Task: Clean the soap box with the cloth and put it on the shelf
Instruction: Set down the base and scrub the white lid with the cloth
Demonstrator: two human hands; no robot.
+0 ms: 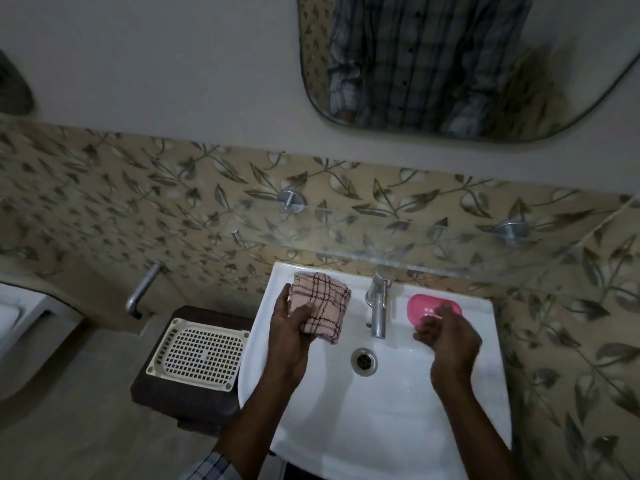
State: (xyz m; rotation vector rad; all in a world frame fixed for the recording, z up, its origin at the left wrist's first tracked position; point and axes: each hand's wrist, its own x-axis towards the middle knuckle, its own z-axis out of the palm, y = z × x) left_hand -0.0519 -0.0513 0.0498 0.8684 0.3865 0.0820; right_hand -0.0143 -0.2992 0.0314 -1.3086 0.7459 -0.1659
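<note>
A pink soap box (427, 304) lies on the back right ledge of the white sink (381, 410), right of the tap. My right hand (450, 337) is at its near edge, fingers loosely curled, fingertips at or over the rim; whether they grip it is unclear. My left hand (289, 327) holds a folded pink checked cloth (323, 303) over the sink's back left corner. A glass shelf (346, 247) runs along the tiled wall just above the sink.
A chrome tap (378, 306) stands at the sink's back centre, with the drain (363, 361) in front of it. A cream slotted tray (199, 353) sits on a dark stool left of the sink. A mirror (450, 64) hangs above. A metal pipe (142, 289) juts from the wall.
</note>
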